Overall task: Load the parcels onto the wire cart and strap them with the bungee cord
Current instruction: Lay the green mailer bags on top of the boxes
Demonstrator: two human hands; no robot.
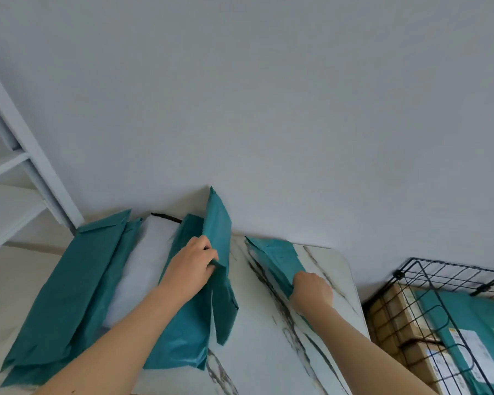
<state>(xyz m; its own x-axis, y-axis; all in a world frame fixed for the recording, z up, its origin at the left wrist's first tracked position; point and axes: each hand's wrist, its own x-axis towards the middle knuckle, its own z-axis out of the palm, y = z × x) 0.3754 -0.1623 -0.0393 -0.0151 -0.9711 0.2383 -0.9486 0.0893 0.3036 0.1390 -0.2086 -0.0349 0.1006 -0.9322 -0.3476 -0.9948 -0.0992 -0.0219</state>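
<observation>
Slip risk: the raised parcel [218, 222] is slick film held by one edge and tilted on end, so it could sag or slide out of the grip on the way to the cart [457, 266].
Snag risk: the cart stands off the table's [265, 337] right end, and a floppy corner could catch on its wire rim.
Two-at-once risk: each hand holds its own parcel, leaving none free to steady a load.
Cord risk: the black cord [166, 217] (the bungee, I judge) lies at the table's far edge, partly behind parcels. A dragged parcel could push it off the back.
Left hand [193, 265]: the fingers [207, 246] curl over the raised parcel's edge with the thumb beneath, gripping it above another parcel lying flat.
Right hand [311, 292]: closed round the near end of the flat parcel [277, 256], which rests on the table. The fingertips are hidden.
Other parcels: a teal pile [77, 280] lies at the table's left.
Cart load: boxes [394, 315] and a labelled parcel [468, 317] are inside, so loading looks part done and strapping not begun.
</observation>
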